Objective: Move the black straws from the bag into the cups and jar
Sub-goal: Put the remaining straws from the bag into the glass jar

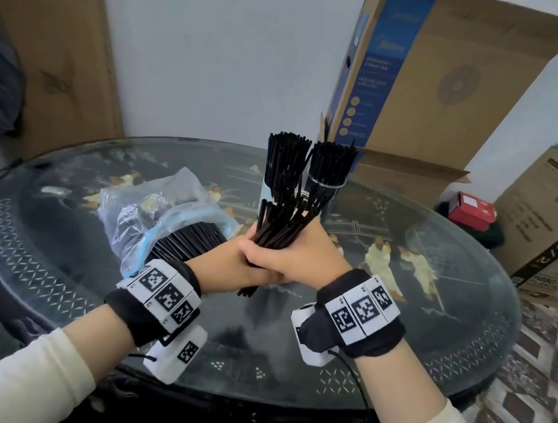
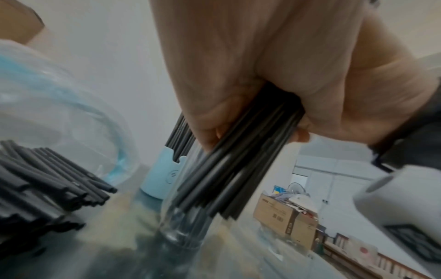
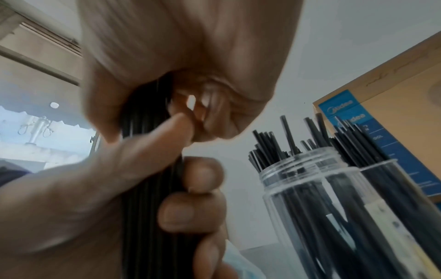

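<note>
Gripping one bundle of black straws (image 1: 277, 230) at frame centre, left hand (image 1: 227, 262) and right hand (image 1: 303, 258) are both clamping it. More straws are standing in the jar (image 3: 307, 198) behind.

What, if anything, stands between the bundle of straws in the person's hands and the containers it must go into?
No separate object blocks the way. Both the left hand and right hand grip the bundle of straws just in front of the clear jar and blue cup. Their mouths, however, are already crowded with upright straws.
</note>
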A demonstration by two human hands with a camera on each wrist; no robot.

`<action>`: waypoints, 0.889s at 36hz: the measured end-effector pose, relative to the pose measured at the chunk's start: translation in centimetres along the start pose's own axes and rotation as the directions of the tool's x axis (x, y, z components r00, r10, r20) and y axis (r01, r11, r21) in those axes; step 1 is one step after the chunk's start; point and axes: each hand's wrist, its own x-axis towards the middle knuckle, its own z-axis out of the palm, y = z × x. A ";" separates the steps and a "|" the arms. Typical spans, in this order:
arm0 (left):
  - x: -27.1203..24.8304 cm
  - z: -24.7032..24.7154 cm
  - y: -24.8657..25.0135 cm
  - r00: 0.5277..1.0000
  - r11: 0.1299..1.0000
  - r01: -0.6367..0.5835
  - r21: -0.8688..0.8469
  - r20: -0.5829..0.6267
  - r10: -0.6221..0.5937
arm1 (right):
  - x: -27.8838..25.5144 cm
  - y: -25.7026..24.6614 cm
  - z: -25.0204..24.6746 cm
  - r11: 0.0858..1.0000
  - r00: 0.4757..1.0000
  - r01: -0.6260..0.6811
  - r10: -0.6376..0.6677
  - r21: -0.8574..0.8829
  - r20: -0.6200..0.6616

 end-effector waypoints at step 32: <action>8.0 -0.3 -6.1 0.966 0.984 0.079 -0.160 -0.231 -0.115 | 8.2 3.9 -9.8 0.961 0.975 -0.220 0.213 -0.170 -0.059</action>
